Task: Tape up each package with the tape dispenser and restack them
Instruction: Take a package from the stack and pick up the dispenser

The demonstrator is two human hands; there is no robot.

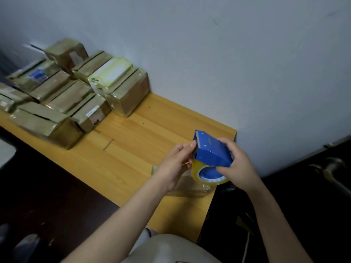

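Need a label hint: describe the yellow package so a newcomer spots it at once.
On the wooden table by the wall, find the cluster of packages at its far end. The yellow package lies atop the brown box nearest the wall. It alone is pale yellow; the rest are brown.

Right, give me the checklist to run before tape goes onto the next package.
1. Firm hold on the tape dispenser: ok, the right hand has its grip around the rear body.
2. Tape end pulled free: cannot tell. The left hand pinches the front by the serrated blade, but no loose strip shows.
3. Tape left on the roll: ok, a thick yellowish band remains.
4. Work piece in place: ok, one package lies on the table under the hands, mostly hidden.
5. Its flaps closed: cannot tell.
6. Room to work: ok, the stacked packages sit apart, far left.
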